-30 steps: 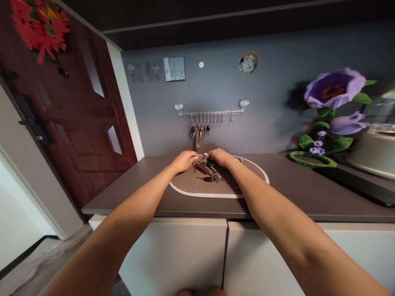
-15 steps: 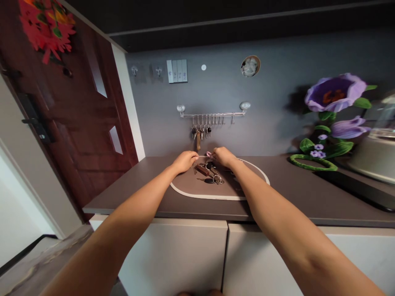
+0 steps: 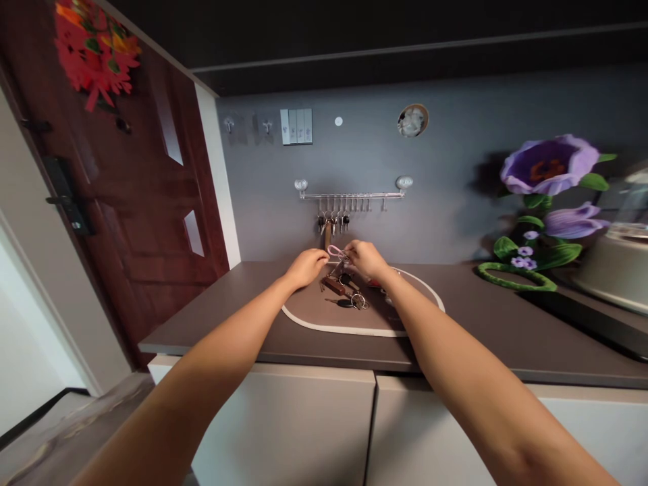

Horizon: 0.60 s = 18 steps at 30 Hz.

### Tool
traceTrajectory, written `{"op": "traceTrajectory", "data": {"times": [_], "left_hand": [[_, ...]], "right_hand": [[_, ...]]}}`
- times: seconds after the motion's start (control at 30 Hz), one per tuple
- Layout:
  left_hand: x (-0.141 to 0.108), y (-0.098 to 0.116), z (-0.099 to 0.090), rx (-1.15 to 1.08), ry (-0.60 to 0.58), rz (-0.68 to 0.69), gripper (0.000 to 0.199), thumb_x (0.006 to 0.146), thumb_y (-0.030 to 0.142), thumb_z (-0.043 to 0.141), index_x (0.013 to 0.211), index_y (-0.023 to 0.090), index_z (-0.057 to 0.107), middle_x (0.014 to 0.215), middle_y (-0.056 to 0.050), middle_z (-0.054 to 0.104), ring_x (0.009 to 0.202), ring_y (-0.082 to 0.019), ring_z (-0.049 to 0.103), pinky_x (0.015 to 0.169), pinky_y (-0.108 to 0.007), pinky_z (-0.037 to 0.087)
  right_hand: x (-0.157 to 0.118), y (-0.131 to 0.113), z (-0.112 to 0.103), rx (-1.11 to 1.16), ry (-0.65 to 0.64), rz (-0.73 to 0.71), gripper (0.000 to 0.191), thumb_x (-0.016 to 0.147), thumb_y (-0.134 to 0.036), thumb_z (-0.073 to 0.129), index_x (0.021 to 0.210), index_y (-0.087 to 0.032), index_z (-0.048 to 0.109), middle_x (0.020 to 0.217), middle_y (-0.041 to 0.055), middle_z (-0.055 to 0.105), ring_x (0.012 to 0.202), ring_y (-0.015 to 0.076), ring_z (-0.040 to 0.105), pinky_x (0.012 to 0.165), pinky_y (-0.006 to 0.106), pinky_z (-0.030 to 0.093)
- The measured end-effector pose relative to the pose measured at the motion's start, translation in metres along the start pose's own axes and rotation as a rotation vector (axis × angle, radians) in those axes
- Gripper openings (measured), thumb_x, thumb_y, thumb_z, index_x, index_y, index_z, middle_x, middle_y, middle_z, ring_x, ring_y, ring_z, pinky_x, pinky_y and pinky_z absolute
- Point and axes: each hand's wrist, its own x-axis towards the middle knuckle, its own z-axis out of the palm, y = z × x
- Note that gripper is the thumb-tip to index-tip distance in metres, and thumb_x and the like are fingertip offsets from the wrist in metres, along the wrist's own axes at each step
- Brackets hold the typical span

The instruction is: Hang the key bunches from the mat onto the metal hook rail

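Note:
Pinched in my right hand [image 3: 367,260] is a pink strap [image 3: 335,252] with a metal ring, raised over the back of the mat. My left hand [image 3: 306,267] is just left of the strap's loop, its fingers pressed together; whatever they hold, if anything, is too small to make out. Below both hands, a brown key fob [image 3: 333,286], a black key [image 3: 345,304] and metal rings [image 3: 359,301] lie on the oval mat [image 3: 324,324]. Several keys [image 3: 333,223] hang from a clear hook rail [image 3: 354,196] on the wall.
Purple flowers [image 3: 551,165] with a green base stand on the right of the counter [image 3: 476,337], near a pale lamp-like object [image 3: 615,260] and a black slab. A dark shelf [image 3: 324,40] overhangs the top. The red-brown door [image 3: 146,223] is at the left.
The pink strap has come up into clearer view between my hands, held by my right hand. My left hand has moved slightly right. The whole view has shifted a little.

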Motion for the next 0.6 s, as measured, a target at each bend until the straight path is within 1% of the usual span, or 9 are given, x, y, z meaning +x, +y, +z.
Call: {"op": "traceTrajectory", "data": {"times": [0.13,0.27,0.43,0.6], "left_hand": [[0.002,0.0,0.0,-0.027,0.083,-0.008,0.023,0.082,0.02,0.041,0.092,0.015,0.061,0.091,-0.007,0.061,0.085,-0.016,0.055,0.08,-0.028,0.041],[0.004,0.001,-0.001,-0.069,0.143,-0.029,0.022,0.082,0.022,0.042,0.091,0.015,0.06,0.087,-0.005,0.059,0.078,-0.013,0.054,0.075,-0.026,0.041],[0.006,0.001,-0.002,-0.123,0.191,-0.098,0.02,0.081,0.028,0.044,0.082,0.014,0.059,0.079,-0.004,0.058,0.069,-0.012,0.052,0.066,-0.023,0.041],[0.006,0.003,-0.005,-0.077,0.236,-0.073,0.017,0.082,0.025,0.041,0.081,0.015,0.055,0.081,-0.004,0.057,0.076,-0.013,0.051,0.071,-0.025,0.04]], "right_hand": [[0.0,-0.007,0.003,0.173,0.037,-0.032,0.017,0.08,-0.019,0.042,0.084,-0.013,0.058,0.071,0.0038,0.063,0.061,0.0089,0.053,0.061,0.018,0.037],[0.0,-0.014,0.007,0.266,0.09,-0.073,0.016,0.079,-0.02,0.042,0.082,-0.013,0.057,0.073,0.0036,0.062,0.062,0.009,0.053,0.062,0.019,0.038],[-0.001,-0.024,0.012,0.262,0.154,-0.076,0.017,0.079,-0.021,0.043,0.083,-0.014,0.057,0.075,0.0038,0.062,0.066,0.0104,0.054,0.066,0.02,0.038],[-0.003,-0.029,0.014,0.219,0.197,-0.106,0.019,0.08,-0.023,0.04,0.089,-0.015,0.055,0.078,0.0043,0.062,0.068,0.012,0.054,0.067,0.022,0.038]]}}
